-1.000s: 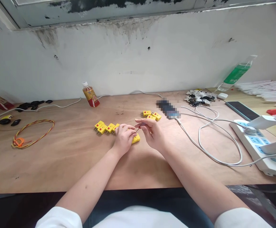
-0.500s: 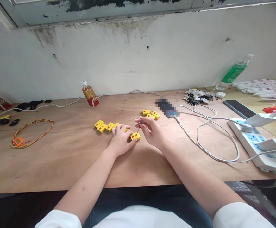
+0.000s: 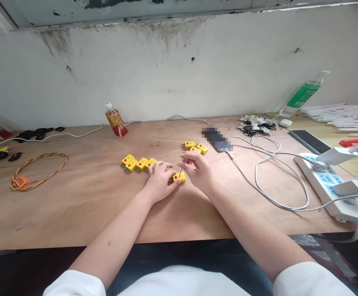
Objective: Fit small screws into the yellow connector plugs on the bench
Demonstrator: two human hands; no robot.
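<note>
- Left hand [image 3: 159, 181] rests on the table [image 3: 83, 205], fingers curled down onto a yellow connector [image 3: 179, 176] with red dots on top; it pins the piece against the wood at the middle of the table, near the front edge.
- Right hand [image 3: 199, 170] pinches a thin screwdriver [image 3: 183, 165] between thumb and fingertips; the tip points down at the top of the yellow connector. Whether the tip actually touches cannot be told.
- Both hands are closed narrow on what they hold, just beside each other.
- Row of yellow connectors [image 3: 137, 163] lies just left of the left hand, touching one another.
- A smaller cluster of connectors [image 3: 196, 146] sits just behind the right hand.
- Coil of red-yellow wire [image 3: 34, 170] well off to the left.
- Small drink bottle [image 3: 113, 120] stands near the wall, behind the row.
- White cable [image 3: 277, 181] loops across the right side toward a white power strip [image 3: 336, 187].
- Green-labelled bottle [image 3: 304, 95] leans at the far right by the wall.
</note>
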